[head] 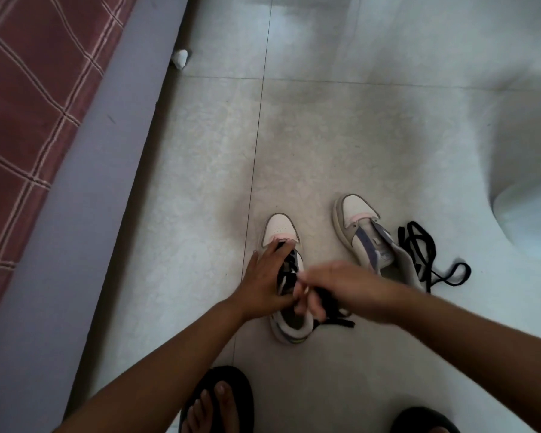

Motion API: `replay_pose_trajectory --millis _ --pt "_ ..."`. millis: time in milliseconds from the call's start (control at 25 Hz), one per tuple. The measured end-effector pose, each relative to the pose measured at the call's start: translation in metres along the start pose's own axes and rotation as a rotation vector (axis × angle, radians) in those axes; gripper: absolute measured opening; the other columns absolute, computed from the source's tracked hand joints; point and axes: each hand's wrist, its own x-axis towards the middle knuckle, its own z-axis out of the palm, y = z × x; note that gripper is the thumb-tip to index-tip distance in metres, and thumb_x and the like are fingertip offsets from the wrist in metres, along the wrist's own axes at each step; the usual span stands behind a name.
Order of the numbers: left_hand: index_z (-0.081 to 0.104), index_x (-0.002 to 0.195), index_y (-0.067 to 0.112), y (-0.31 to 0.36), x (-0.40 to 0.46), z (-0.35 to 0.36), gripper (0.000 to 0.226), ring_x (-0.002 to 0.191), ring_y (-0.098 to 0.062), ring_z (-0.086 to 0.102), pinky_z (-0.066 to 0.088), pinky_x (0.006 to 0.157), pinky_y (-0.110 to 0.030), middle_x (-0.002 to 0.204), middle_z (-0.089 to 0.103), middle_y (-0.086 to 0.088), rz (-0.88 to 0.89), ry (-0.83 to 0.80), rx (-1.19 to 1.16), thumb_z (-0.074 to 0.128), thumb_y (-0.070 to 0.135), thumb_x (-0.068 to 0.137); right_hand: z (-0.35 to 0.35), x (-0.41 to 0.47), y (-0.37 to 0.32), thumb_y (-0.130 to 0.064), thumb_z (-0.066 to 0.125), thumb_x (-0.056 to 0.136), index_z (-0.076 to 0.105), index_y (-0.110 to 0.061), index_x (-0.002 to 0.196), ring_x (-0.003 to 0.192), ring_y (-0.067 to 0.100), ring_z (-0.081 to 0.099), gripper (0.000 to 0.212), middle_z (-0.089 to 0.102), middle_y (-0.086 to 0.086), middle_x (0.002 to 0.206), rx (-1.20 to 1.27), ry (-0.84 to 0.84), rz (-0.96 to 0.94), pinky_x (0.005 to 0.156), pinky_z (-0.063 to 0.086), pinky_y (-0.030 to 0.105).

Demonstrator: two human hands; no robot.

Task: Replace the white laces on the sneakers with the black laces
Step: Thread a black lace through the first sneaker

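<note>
Your left hand lies flat, fingers straight, on the near sneaker, while your right hand pinches its black lace.

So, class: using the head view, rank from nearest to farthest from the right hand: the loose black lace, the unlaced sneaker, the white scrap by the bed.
1. Unlaced sneaker, just beyond the right hand.
2. Loose black lace, farther right on the floor.
3. White scrap, far upper left by the bed.

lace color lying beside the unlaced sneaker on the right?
Black. The loose lace shows plainly in the head view, coiled on the floor against the right sneaker.
</note>
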Motion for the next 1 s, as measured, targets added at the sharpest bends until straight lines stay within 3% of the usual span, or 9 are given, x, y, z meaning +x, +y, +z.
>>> replay_pose_trajectory --millis 120,200,320,480,520,640,760,880,1000 --pt "0.054 0.127 0.036 0.016 -0.003 -0.022 0.043 0.123 0.014 0.04 0.035 0.103 -0.016 0.133 0.052 0.015 0.061 0.021 -0.269 0.065 0.031 0.086 -0.029 0.006 -0.039 -0.022 0.039 0.099 0.064 -0.007 0.087 0.076 0.022 0.065 0.032 0.067 0.008 0.064 0.254 0.041 -0.132 0.07 0.055 0.025" --pt "0.069 0.102 0.03 0.03 0.002 -0.034 0.014 0.094 0.001 0.063 0.05 0.088 -0.027 0.104 0.07 0.005 -0.06 0.106 -0.448 0.058 0.027 0.093 -0.043 0.016 -0.059 -0.023 0.042 0.098 0.064 -0.009 0.089 0.072 0.018 0.064 0.027 0.067 0.004 0.067 0.251 0.099 -0.2 0.072 0.054 0.029" --pt "0.065 0.088 0.022 0.047 0.012 -0.051 0.015 0.059 -0.008 0.058 0.051 0.064 -0.03 0.077 0.065 -0.011 -0.161 0.211 -0.574 0.053 0.019 0.095 -0.066 0.028 -0.077 -0.024 0.049 0.096 0.064 -0.011 0.101 0.075 0.01 0.064 0.021 0.067 -0.002 0.073 0.268 0.256 -0.237 0.077 0.049 0.03" --pt "0.063 0.09 0.014 0.065 0.023 -0.079 0.019 0.044 -0.011 0.047 0.042 0.047 -0.021 0.057 0.056 0.005 -0.223 0.205 -0.867 0.047 0.017 0.098 -0.069 0.041 -0.054 -0.018 0.057 0.09 0.052 -0.014 0.124 0.104 0.019 0.054 0.035 0.058 0.003 0.11 -0.51 0.803 -0.214 0.087 0.042 0.03" --pt "0.063 0.091 0.013 0.067 0.026 -0.085 0.02 0.043 -0.012 0.046 0.041 0.046 -0.022 0.058 0.058 0.005 -0.229 0.226 -0.916 0.045 0.018 0.099 -0.061 0.042 -0.044 -0.016 0.056 0.09 0.054 -0.014 0.12 0.101 0.019 0.054 0.03 0.057 0.003 0.107 -0.581 0.751 -0.214 0.083 0.041 0.027" --pt "0.061 0.101 0.009 0.072 0.036 -0.099 0.02 0.04 -0.009 0.04 0.034 0.04 -0.02 0.063 0.059 0.0 -0.258 0.313 -0.934 0.042 0.016 0.1 -0.027 0.046 -0.012 -0.025 0.06 0.09 0.06 -0.021 0.105 0.084 0.006 0.055 0.016 0.058 -0.009 0.092 -0.574 0.215 -0.073 0.066 0.04 0.01" --pt "0.037 0.135 0.012 0.073 0.037 -0.097 0.037 0.039 -0.007 0.04 0.034 0.039 -0.02 0.069 0.06 -0.002 -0.375 0.45 -0.885 0.045 0.015 0.099 -0.008 0.055 0.007 -0.019 0.057 0.093 0.059 -0.016 0.085 0.071 0.005 0.056 0.01 0.061 -0.003 0.081 -0.228 0.288 -0.135 0.059 0.043 0.007" --pt "0.034 0.137 0.012 0.068 0.036 -0.098 0.04 0.05 -0.007 0.058 0.048 0.051 -0.021 0.069 0.068 0.002 -0.302 0.559 -0.878 0.045 0.013 0.098 -0.003 0.061 0.006 -0.007 0.043 0.098 0.06 -0.01 0.097 0.065 0.012 0.056 0.017 0.06 0.005 0.077 0.235 0.361 -0.03 0.053 0.047 0.012" --pt "0.048 0.123 0.027 0.067 0.039 -0.101 0.026 0.082 -0.003 0.068 0.049 0.081 -0.026 0.083 0.074 0.009 -0.174 0.494 -0.736 0.046 0.019 0.098 -0.005 0.061 0.004 -0.009 0.048 0.093 0.064 -0.011 0.103 0.069 0.01 0.053 0.019 0.061 0.004 0.081 -0.111 0.251 0.008 0.057 0.044 0.012"
